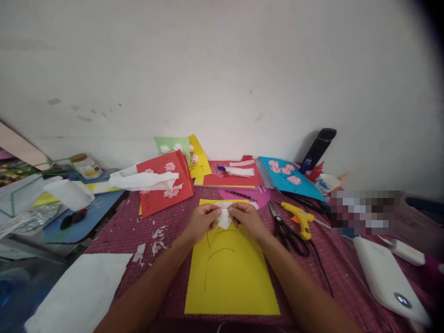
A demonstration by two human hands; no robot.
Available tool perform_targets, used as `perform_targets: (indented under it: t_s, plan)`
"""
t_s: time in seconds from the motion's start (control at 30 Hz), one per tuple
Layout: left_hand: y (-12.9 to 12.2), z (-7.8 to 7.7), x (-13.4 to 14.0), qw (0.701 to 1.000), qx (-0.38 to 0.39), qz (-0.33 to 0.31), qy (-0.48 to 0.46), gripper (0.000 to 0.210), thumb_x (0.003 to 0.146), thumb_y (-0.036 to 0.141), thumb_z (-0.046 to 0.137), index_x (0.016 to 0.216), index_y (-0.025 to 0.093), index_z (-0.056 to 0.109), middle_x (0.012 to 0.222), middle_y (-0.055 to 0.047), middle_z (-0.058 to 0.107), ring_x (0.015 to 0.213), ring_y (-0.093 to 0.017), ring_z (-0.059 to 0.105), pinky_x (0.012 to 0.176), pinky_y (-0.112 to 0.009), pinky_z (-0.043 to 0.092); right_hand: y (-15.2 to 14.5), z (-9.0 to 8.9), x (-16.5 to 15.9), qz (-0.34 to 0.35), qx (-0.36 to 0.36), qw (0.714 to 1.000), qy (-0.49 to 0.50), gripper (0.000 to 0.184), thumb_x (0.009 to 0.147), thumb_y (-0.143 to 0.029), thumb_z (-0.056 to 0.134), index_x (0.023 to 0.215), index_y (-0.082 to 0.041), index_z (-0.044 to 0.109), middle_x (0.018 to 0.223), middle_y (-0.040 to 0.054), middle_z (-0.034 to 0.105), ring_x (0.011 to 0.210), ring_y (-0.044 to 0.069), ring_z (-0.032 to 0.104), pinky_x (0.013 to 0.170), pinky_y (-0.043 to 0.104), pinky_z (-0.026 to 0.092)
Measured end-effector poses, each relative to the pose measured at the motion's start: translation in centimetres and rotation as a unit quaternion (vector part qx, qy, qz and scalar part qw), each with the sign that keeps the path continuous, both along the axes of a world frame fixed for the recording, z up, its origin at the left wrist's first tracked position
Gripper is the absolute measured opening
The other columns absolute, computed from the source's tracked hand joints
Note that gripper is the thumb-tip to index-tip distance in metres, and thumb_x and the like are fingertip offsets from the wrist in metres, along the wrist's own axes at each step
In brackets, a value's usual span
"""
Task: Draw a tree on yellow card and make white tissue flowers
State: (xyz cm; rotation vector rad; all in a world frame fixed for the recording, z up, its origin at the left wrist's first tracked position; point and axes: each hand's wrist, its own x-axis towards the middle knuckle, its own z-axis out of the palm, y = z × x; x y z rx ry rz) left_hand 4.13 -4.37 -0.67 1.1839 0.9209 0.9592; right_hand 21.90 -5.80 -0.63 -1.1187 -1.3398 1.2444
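My left hand (205,218) and my right hand (247,219) meet over the top of a yellow sheet of paper (232,286). Between them is a small piece of white tissue paper (225,220), pinched by the thumb and fingers of each hand. Its lower end hangs down in a point. Curved pencil-like lines run across the upper left of the yellow sheet, below the hands. To the right of my right hand lie black-handled scissors (287,231) and a yellow glue gun (301,219).
Red cards with tissue flowers (161,203) lean at the back left, and a blue card (277,178) lies back right. White paper (83,291) and tissue scraps (158,240) lie on the left. A white power bank (385,277) sits at right. The glue gun's cord (322,268) trails forward.
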Motion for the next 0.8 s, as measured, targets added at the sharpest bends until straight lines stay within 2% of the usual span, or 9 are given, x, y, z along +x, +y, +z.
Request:
perform_targets:
  t_s: [0.2,0.3,0.37,0.47,0.57,0.8]
  plan:
    - [0.13,-0.19,-0.02,1.0,-0.01,0.009,-0.006,0.03,0.073,0.041,0.072,0.082,0.014,0.061,0.048,0.007,0.048,0.038,-0.004,0.037,0.038,-0.019,0.021,-0.15,0.6,-0.07,-0.024,0.019,0.999,0.022,0.028,0.082,-0.037,0.059,0.062,-0.018,0.056,0.049,-0.0048,0.049,0.044,0.009,0.039,0.045,0.023,0.028]
    - [0.17,-0.27,-0.01,1.0,-0.006,0.009,-0.007,0.029,0.073,0.04,0.072,0.081,0.014,0.061,0.049,0.007,0.048,0.038,-0.004,0.037,0.039,-0.018,0.022,-0.21,0.68,-0.07,-0.018,-0.005,0.999,0.046,0.013,0.076,-0.03,0.062,0.073,-0.018,0.062,0.054,-0.0046,0.053,0.045,0.009,0.042,0.046,0.023,0.03]
    - [0.16,-0.27,0.01,1.0,-0.007,0.012,-0.004,0.03,0.071,0.04,0.073,0.08,0.015,0.06,0.05,0.007,0.049,0.039,-0.004,0.038,0.039,-0.018,0.023,-0.24,0.58,-0.08,-0.002,-0.019,0.999,0.045,0.012,0.073,-0.028,0.064,0.079,-0.017,0.064,0.056,-0.0046,0.055,0.046,0.009,0.044,0.047,0.023,0.032]
    - [0.12,-0.25,-0.01,1.0,-0.005,0.014,0.002,0.031,0.07,0.041,0.074,0.08,0.015,0.06,0.05,0.007,0.049,0.038,-0.005,0.039,0.039,-0.019,0.024,-0.2,0.35,-0.09,0.009,-0.016,1.0,0.013,0.014,0.074,-0.031,0.065,0.072,-0.017,0.063,0.053,-0.0047,0.052,0.046,0.009,0.043,0.047,0.023,0.031]
    - [0.05,-0.29,-0.11,1.0,0.003,-0.005,-0.006,0.029,0.075,0.041,0.07,0.08,0.015,0.061,0.049,0.006,0.049,0.038,-0.005,0.038,0.039,-0.019,0.024,-0.07,0.23,-0.05,-0.014,-0.006,1.0,-0.01,0.019,0.075,-0.034,0.063,0.064,-0.019,0.058,0.05,-0.0056,0.049,0.045,0.009,0.041,0.047,0.023,0.03]
    - [-0.08,-0.25,-0.16,1.0,0.003,-0.028,-0.002,0.025,0.078,0.039,0.066,0.082,0.014,0.062,0.048,0.005,0.05,0.039,-0.006,0.04,0.04,-0.019,0.025,0.08,0.09,0.09,-0.018,0.002,0.999,-0.027,0.02,0.076,-0.033,0.059,0.062,-0.02,0.054,0.05,-0.0058,0.05,0.046,0.01,0.042,0.048,0.023,0.031]
